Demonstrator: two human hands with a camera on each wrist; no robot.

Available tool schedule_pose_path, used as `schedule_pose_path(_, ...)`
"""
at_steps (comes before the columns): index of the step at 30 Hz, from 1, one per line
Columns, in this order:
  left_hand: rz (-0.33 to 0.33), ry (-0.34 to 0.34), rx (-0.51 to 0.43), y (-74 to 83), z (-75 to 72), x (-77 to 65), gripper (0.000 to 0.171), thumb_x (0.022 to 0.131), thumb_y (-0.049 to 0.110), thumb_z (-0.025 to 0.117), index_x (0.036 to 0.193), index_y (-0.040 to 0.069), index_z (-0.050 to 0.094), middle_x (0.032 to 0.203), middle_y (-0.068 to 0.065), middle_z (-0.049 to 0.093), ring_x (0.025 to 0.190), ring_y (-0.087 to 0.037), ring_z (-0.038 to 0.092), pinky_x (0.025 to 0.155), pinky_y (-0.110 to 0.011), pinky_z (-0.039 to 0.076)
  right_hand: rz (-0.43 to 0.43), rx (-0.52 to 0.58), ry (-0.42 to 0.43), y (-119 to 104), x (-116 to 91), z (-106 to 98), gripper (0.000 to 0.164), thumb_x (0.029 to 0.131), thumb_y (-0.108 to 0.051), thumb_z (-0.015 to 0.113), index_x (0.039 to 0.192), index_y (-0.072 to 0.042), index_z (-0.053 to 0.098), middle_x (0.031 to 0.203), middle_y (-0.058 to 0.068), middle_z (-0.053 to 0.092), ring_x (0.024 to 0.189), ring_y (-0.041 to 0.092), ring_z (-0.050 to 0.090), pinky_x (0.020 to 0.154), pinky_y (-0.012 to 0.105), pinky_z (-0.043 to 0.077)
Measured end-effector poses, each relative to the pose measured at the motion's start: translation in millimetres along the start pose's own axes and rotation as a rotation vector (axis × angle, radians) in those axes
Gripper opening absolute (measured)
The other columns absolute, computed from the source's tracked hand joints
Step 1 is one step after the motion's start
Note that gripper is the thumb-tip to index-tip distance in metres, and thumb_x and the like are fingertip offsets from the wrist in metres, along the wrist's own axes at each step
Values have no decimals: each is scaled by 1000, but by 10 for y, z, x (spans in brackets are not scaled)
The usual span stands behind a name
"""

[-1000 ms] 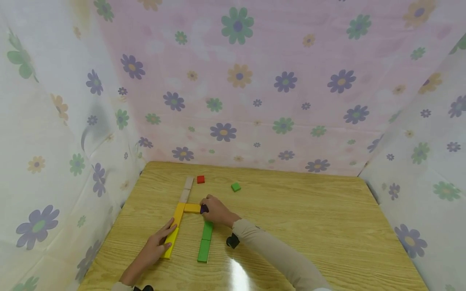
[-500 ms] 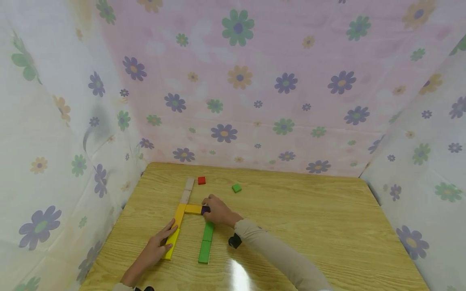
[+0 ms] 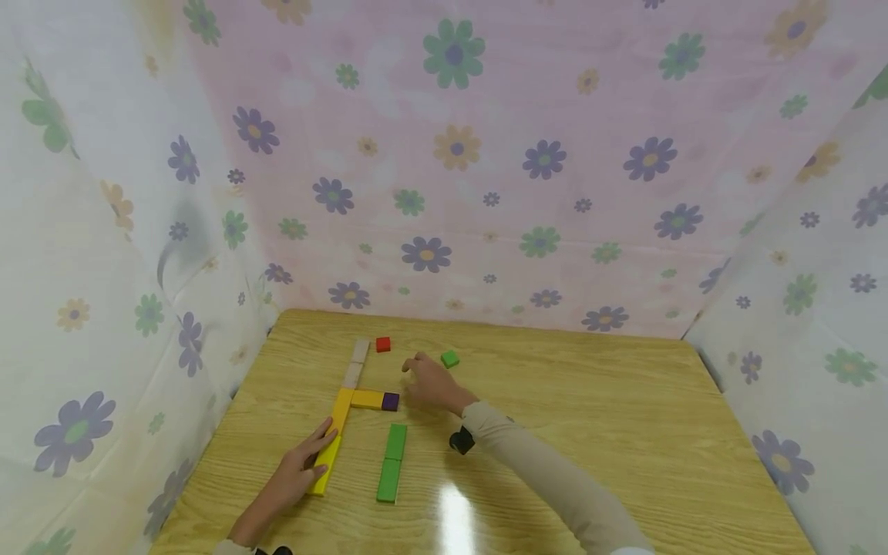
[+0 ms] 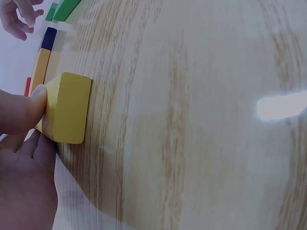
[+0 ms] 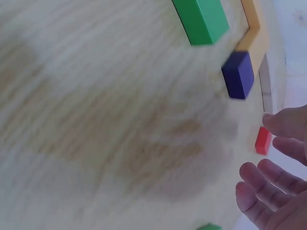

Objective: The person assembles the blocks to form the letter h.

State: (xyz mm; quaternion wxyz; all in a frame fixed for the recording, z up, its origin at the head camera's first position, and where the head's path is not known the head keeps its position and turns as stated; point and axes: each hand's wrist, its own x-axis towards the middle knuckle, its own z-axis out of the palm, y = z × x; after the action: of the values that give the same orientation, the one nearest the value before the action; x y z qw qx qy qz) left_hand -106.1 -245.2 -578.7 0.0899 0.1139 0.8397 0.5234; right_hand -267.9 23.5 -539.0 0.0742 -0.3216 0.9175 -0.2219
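Observation:
My left hand (image 3: 297, 470) lies along the left row of blocks and holds the yellow block (image 4: 73, 108) between thumb and fingers. An orange block (image 3: 341, 405) continues the row upward, then two plain wooden blocks (image 3: 356, 364). From the row, another orange block (image 3: 367, 399) sticks out to the right, with a small purple block (image 3: 391, 401) at its end. Just right of the purple block hovers my right hand (image 3: 432, 381), fingers loosely bent and holding nothing. The right wrist view shows the purple block (image 5: 238, 75) apart from the fingers.
Two green blocks (image 3: 392, 462) lie end to end below the purple block, with a gap between. A small red block (image 3: 383, 344) and a small green block (image 3: 450, 358) sit farther back on the wooden table (image 3: 590, 432). Flowered cloth (image 3: 486, 223) surrounds the table.
My right hand has let go of the purple block and moved right and slightly back. The purple block stays at the orange block's end. The left hand has not moved.

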Motion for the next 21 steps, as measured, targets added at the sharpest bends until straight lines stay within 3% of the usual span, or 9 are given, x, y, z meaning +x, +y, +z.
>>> schedule_pose_path(7, -10, 0, 1, -1, -6, -6, 60, 87, -13, 53, 143, -1, 37, 155, -14, 18, 139, -32, 16, 105, -40, 31, 46, 16, 16, 145, -14, -117, 31, 89, -8, 59, 119, -2, 59, 111, 14, 46, 70, 16, 45, 52, 25, 37)
schedule_pose_path(15, 4, -13, -8, -3, -14, -9, 59, 86, -14, 52, 142, -3, 37, 154, -16, 17, 139, -34, 16, 105, -42, 30, 70, -95, 81, 399, -19, -138, 33, 86, -4, 63, 119, -4, 60, 107, 15, 45, 83, 23, 42, 55, 28, 36)
schedule_pose_path(17, 4, -15, -9, -3, -11, -5, 59, 87, -14, 52, 142, -3, 37, 154, -17, 17, 139, -35, 15, 106, -32, 31, 72, -103, 81, 469, -22, -148, 35, 86, -3, 62, 121, -4, 59, 106, 15, 45, 85, 25, 42, 57, 30, 37)
schedule_pose_path(21, -13, -10, -17, -16, -10, 9, 59, 86, -15, 51, 142, -2, 37, 155, -15, 17, 139, -34, 14, 106, -31, 30, 76, -77, 63, 549, -41, -195, 41, 85, 0, 62, 125, -2, 57, 109, 16, 45, 90, 29, 44, 62, 35, 40)
